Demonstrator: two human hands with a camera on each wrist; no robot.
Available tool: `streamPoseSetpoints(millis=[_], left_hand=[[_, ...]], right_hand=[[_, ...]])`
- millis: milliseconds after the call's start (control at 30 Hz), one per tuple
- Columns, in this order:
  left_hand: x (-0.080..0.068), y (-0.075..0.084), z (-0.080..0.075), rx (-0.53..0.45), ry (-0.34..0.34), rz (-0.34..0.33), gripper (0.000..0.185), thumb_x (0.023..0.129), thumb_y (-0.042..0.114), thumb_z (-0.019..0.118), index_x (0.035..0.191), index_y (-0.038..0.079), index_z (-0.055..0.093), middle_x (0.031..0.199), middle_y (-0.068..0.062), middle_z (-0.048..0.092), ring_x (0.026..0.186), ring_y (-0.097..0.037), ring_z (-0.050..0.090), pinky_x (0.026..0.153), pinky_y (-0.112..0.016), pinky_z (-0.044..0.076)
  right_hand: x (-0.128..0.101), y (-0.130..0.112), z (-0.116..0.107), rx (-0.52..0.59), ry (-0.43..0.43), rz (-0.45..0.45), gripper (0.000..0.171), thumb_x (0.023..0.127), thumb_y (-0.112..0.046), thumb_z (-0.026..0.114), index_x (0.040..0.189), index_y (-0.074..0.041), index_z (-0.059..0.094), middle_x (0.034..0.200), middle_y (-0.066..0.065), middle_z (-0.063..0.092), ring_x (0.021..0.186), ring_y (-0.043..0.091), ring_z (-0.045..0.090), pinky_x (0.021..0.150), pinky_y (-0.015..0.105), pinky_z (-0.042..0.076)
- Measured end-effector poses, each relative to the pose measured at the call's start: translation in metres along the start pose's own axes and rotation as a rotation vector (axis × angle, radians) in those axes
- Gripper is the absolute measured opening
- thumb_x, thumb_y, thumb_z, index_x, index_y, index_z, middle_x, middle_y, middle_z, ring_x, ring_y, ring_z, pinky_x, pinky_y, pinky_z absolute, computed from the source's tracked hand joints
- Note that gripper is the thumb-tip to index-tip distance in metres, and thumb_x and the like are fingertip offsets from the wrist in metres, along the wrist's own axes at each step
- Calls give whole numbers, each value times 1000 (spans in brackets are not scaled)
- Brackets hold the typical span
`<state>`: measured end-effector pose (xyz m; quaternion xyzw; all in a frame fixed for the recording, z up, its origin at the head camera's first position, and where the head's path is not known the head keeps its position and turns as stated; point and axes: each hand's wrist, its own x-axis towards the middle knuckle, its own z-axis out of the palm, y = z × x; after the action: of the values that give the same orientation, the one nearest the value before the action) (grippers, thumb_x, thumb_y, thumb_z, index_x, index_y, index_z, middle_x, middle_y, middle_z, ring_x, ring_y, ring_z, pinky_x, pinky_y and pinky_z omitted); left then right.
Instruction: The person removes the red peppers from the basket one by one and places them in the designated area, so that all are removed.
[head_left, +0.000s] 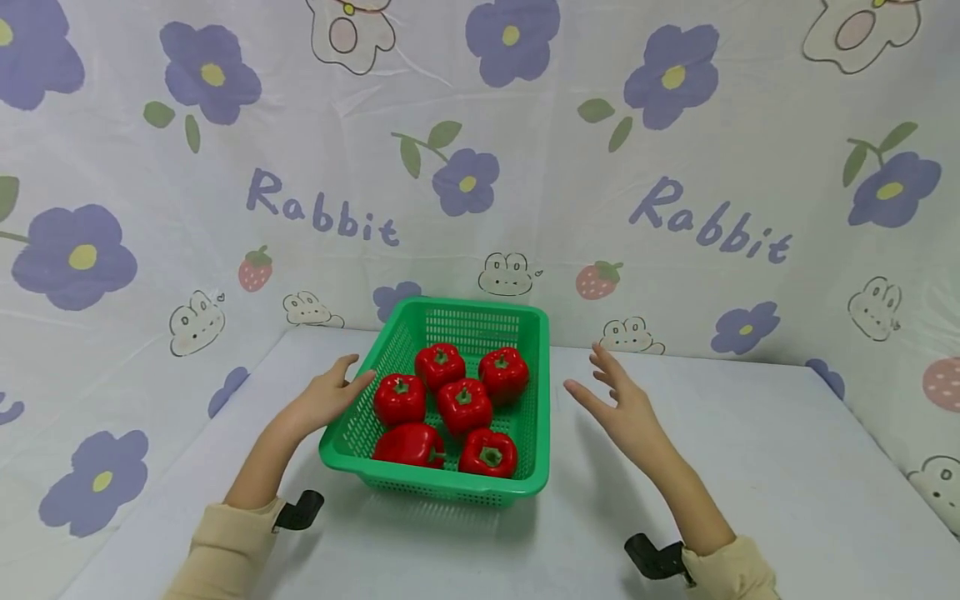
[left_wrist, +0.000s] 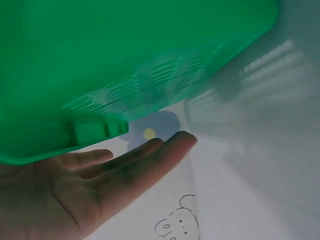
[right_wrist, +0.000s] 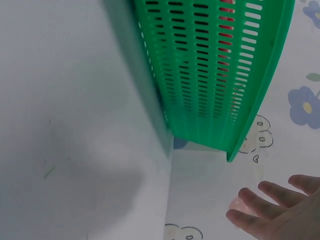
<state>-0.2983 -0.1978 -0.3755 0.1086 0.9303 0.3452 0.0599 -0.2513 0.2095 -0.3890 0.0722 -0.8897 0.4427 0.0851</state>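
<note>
left hand point(head_left: 330, 396) fingers straight, touching green slotted plastic basket point(head_left: 534, 433) rim | right hand point(head_left: 626, 408) spread, hovering apart | risk: one-sided push is tipping red peppers point(head_left: 464, 406)

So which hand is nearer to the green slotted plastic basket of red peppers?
Left. The left hand is at the green slotted plastic basket's left rim, fingers straight, touching or nearly so. The right hand is open, held apart from the basket's right side with a clear gap.

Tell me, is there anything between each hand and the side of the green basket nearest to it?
Nothing visible. The left hand already reaches the left rim of the green basket, fingers straight. The right hand is open and apart from the right wall, with only bare table between them.
</note>
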Motion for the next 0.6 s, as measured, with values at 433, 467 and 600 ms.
streamPoseSetpoints(millis=[433, 467, 600], left_hand=[[-2, -8, 6, -86, 19, 35, 59, 105, 28, 40, 152, -2, 18, 127, -38, 55, 95, -34, 70, 76, -41, 58], [-2, -8, 6, -90, 20, 37, 59, 105, 27, 40, 152, -2, 18, 126, -37, 56, 93, -33, 71, 75, -40, 58], [-2, -9, 7, -98, 24, 43, 57, 105, 24, 40, 152, -2, 19, 125, -37, 56, 91, -30, 70, 76, -39, 57]], right_hand=[[1, -18, 12, 77, -23, -7, 81, 93, -51, 59, 157, -20, 19, 158, 11, 33, 145, 33, 34, 115, 55, 27], [1, -19, 13, 86, -26, -8, 81, 93, -51, 59, 157, -20, 19, 158, 11, 33, 145, 33, 33, 116, 55, 27], [2, -24, 17, 108, -30, -16, 81, 93, -49, 61, 157, -21, 19, 158, 11, 33, 146, 33, 32, 116, 55, 26]])
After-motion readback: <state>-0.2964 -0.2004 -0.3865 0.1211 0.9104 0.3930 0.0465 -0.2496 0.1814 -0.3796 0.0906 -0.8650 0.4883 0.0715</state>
